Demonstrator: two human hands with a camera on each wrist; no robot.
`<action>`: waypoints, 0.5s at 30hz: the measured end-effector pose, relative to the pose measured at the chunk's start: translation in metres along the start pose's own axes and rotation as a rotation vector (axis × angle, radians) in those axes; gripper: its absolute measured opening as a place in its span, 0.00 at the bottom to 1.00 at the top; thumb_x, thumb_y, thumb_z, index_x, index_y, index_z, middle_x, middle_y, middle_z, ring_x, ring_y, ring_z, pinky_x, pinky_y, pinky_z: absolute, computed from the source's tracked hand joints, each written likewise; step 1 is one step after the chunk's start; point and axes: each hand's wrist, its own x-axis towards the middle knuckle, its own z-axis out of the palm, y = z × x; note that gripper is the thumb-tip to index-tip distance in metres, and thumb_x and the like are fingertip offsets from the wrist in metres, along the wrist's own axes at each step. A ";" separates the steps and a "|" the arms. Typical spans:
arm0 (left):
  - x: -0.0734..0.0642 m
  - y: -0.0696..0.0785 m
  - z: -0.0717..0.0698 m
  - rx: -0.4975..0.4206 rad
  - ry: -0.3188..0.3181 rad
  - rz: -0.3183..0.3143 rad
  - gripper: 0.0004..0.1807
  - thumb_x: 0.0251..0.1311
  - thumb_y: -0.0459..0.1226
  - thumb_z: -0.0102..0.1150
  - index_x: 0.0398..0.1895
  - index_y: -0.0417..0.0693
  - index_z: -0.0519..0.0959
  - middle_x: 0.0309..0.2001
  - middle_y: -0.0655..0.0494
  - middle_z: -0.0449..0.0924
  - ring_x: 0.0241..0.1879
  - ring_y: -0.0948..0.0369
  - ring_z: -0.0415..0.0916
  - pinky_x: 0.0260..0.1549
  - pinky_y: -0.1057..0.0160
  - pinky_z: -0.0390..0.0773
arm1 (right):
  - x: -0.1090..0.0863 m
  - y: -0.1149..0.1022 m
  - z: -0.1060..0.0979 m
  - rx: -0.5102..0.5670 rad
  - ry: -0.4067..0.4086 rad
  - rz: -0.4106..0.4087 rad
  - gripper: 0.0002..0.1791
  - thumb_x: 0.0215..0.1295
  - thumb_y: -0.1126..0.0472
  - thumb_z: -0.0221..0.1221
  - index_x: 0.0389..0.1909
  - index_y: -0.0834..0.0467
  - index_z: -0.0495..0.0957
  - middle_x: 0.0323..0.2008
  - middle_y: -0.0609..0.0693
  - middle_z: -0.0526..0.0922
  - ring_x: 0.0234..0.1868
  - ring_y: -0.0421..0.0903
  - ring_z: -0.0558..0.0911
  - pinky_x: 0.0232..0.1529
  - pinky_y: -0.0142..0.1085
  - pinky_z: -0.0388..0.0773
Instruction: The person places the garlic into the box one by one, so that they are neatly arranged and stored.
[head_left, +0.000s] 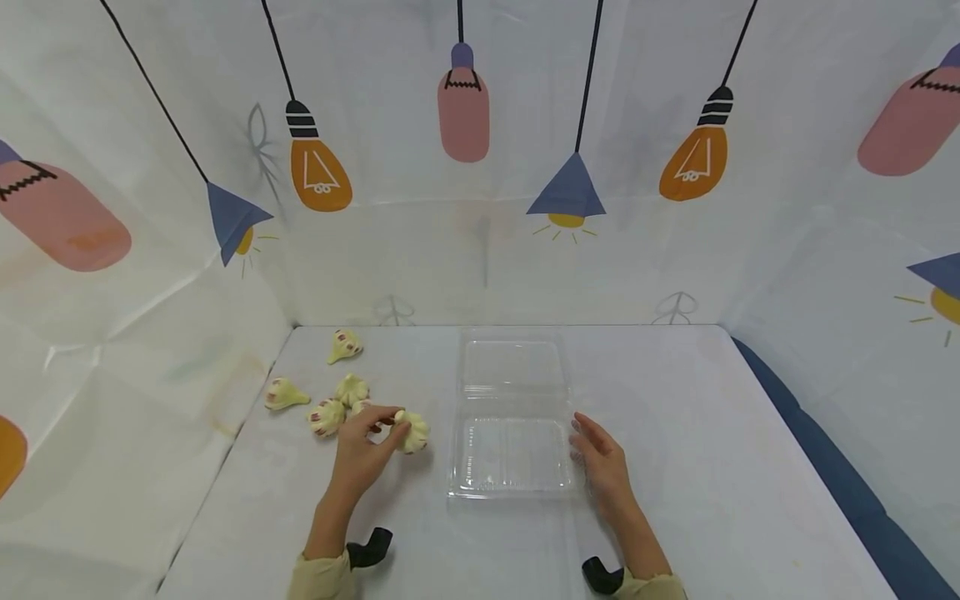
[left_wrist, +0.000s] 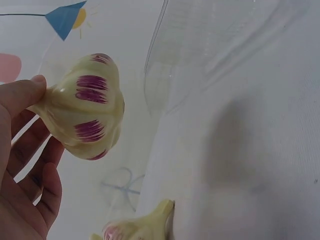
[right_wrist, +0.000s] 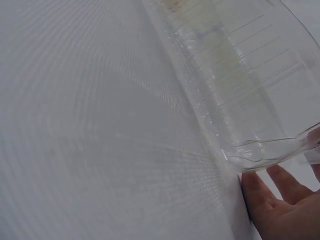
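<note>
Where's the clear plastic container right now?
In the head view, the open, rectangular, clear plastic container lies on the white table, between the left hand and, closer, the right hand.

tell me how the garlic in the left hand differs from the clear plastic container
The garlic is opaque, pale yellow with purple marks; the container is colourless and see-through. The garlic is smaller and rounded; the container is boxy. The garlic is pinched in the left hand, clear of the table; the container lies open on the table. Both look glossy.
</note>
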 end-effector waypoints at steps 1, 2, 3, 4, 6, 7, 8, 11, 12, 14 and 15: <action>0.002 0.001 0.002 -0.002 -0.004 0.002 0.13 0.51 0.31 0.73 0.40 0.47 0.84 0.37 0.59 0.83 0.36 0.62 0.78 0.32 0.68 0.75 | 0.000 -0.001 0.000 -0.001 0.003 0.001 0.23 0.73 0.65 0.52 0.67 0.57 0.67 0.69 0.57 0.65 0.64 0.54 0.70 0.57 0.40 0.73; 0.004 0.002 0.004 -0.004 -0.009 0.001 0.12 0.51 0.31 0.73 0.40 0.47 0.84 0.37 0.59 0.83 0.37 0.62 0.78 0.32 0.67 0.75 | 0.000 -0.001 0.000 -0.005 0.006 0.003 0.23 0.73 0.64 0.52 0.67 0.57 0.67 0.69 0.57 0.65 0.64 0.54 0.70 0.57 0.39 0.73; 0.005 0.003 0.006 -0.006 -0.013 0.004 0.12 0.52 0.31 0.72 0.40 0.47 0.84 0.37 0.60 0.83 0.37 0.62 0.78 0.32 0.66 0.75 | 0.000 -0.002 0.001 -0.011 0.010 0.007 0.23 0.73 0.64 0.52 0.67 0.57 0.67 0.69 0.56 0.65 0.64 0.54 0.70 0.57 0.39 0.73; 0.006 0.004 0.008 -0.008 -0.019 0.007 0.12 0.52 0.31 0.72 0.41 0.47 0.84 0.38 0.60 0.83 0.37 0.62 0.78 0.31 0.65 0.75 | -0.001 -0.001 0.001 -0.021 0.013 0.012 0.23 0.73 0.63 0.52 0.67 0.56 0.67 0.69 0.56 0.65 0.64 0.54 0.70 0.57 0.38 0.73; 0.007 0.006 0.012 -0.010 -0.030 0.012 0.12 0.53 0.31 0.72 0.41 0.46 0.84 0.38 0.60 0.83 0.37 0.62 0.78 0.32 0.66 0.75 | -0.003 0.000 0.000 -0.032 0.017 0.021 0.23 0.73 0.63 0.52 0.68 0.57 0.67 0.69 0.57 0.65 0.64 0.54 0.70 0.56 0.38 0.73; 0.008 0.008 0.014 -0.015 -0.035 0.014 0.12 0.53 0.31 0.72 0.41 0.46 0.84 0.38 0.60 0.83 0.37 0.63 0.78 0.31 0.66 0.75 | -0.004 0.000 0.000 -0.035 0.016 0.025 0.23 0.73 0.63 0.52 0.68 0.57 0.67 0.69 0.57 0.65 0.64 0.54 0.70 0.57 0.38 0.73; 0.009 0.009 0.016 -0.017 -0.039 0.017 0.12 0.53 0.32 0.72 0.41 0.46 0.84 0.38 0.61 0.83 0.37 0.63 0.78 0.31 0.66 0.75 | -0.005 0.000 0.000 -0.037 0.014 0.024 0.23 0.73 0.63 0.52 0.68 0.58 0.66 0.69 0.58 0.65 0.64 0.55 0.70 0.57 0.39 0.73; 0.013 0.014 0.022 -0.022 -0.038 0.030 0.12 0.53 0.32 0.72 0.42 0.47 0.84 0.38 0.61 0.84 0.37 0.63 0.78 0.31 0.66 0.76 | -0.006 0.001 0.000 -0.013 0.014 0.018 0.24 0.73 0.64 0.52 0.68 0.59 0.66 0.69 0.59 0.65 0.64 0.56 0.70 0.57 0.40 0.73; 0.015 0.016 0.024 -0.024 -0.033 0.042 0.12 0.53 0.32 0.72 0.42 0.47 0.84 0.37 0.61 0.84 0.36 0.62 0.79 0.31 0.65 0.76 | -0.005 0.000 0.000 -0.001 0.013 0.013 0.23 0.73 0.65 0.52 0.68 0.59 0.67 0.69 0.59 0.65 0.64 0.56 0.70 0.57 0.40 0.73; 0.020 0.018 0.027 -0.025 -0.029 0.055 0.13 0.52 0.32 0.72 0.42 0.47 0.84 0.37 0.61 0.84 0.36 0.62 0.79 0.30 0.63 0.77 | -0.005 -0.001 0.001 0.008 0.016 0.002 0.23 0.73 0.65 0.52 0.68 0.59 0.67 0.68 0.59 0.65 0.65 0.56 0.70 0.57 0.40 0.73; 0.022 0.019 0.029 -0.024 -0.029 0.061 0.13 0.52 0.32 0.72 0.42 0.47 0.84 0.37 0.61 0.84 0.36 0.62 0.79 0.30 0.63 0.77 | -0.004 -0.001 0.002 0.015 0.019 -0.001 0.23 0.73 0.65 0.52 0.67 0.59 0.67 0.68 0.58 0.66 0.65 0.55 0.69 0.57 0.41 0.73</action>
